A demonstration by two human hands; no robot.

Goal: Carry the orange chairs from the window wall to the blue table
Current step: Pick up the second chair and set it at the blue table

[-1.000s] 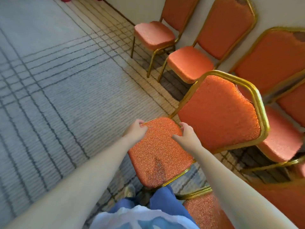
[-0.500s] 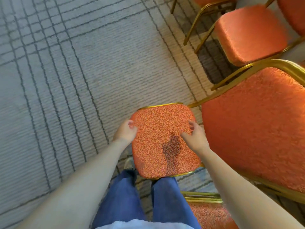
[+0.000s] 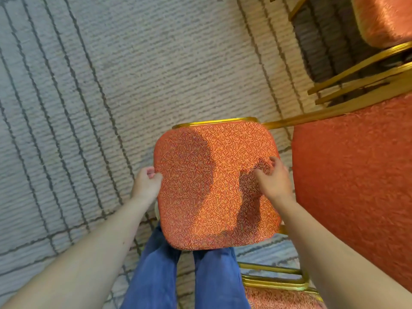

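Observation:
An orange chair with a gold metal frame fills the middle of the head view; I look straight down on its patterned seat (image 3: 200,175), and its padded backrest (image 3: 356,186) rises at the right. My left hand (image 3: 146,185) grips the seat's left edge, fingers curled under it. My right hand (image 3: 275,180) lies on the seat's right side next to the backrest, fingers bent on the fabric. The seat hangs over my blue-trousered legs (image 3: 185,279).
Another orange chair (image 3: 383,18) with gold legs stands at the top right. A third chair's seat and gold frame (image 3: 276,284) sit at the bottom right by my leg. Grey carpet with dark lines (image 3: 78,108) stretches to the left and ahead.
The view has tilted down and closed in on the seat. The row of chairs along the wall has left the frame. Both hands stay on the seat's sides.

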